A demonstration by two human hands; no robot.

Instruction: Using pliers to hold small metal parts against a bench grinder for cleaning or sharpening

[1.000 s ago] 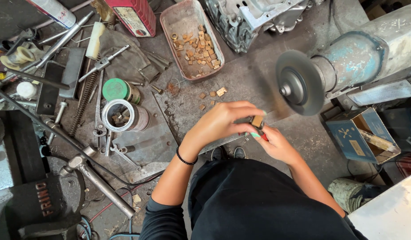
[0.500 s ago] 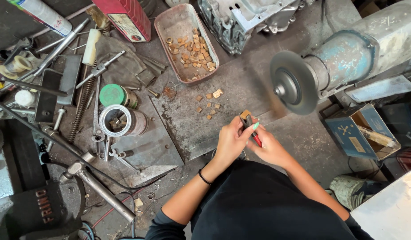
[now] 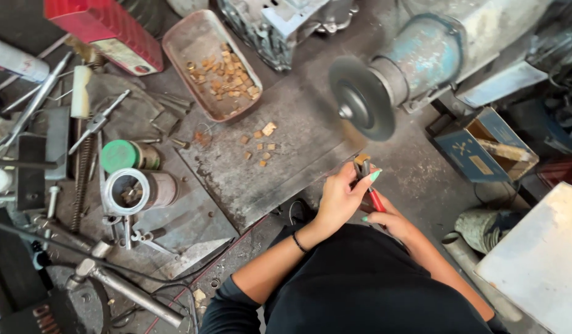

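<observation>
Pinching red-handled pliers (image 3: 368, 179) between both hands' fingers (image 3: 354, 185) (brass piece (image 3: 361, 159) at tip).

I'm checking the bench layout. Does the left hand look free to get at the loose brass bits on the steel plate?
Probably yes: the brass bits lie open on the plate, nothing between them and the left hand. But that hand is now steadying a small piece at the pliers.

Both hands are meeting just below the grinding wheel (image 3: 362, 98), pliers (image 3: 369, 182) between them. A tray (image 3: 182, 46) is lying at eleven o'clock, small pieces (image 3: 261, 143) scattered on the plate (image 3: 298, 154) before it; a box (image 3: 459, 145) is sitting at three o'clock.
</observation>
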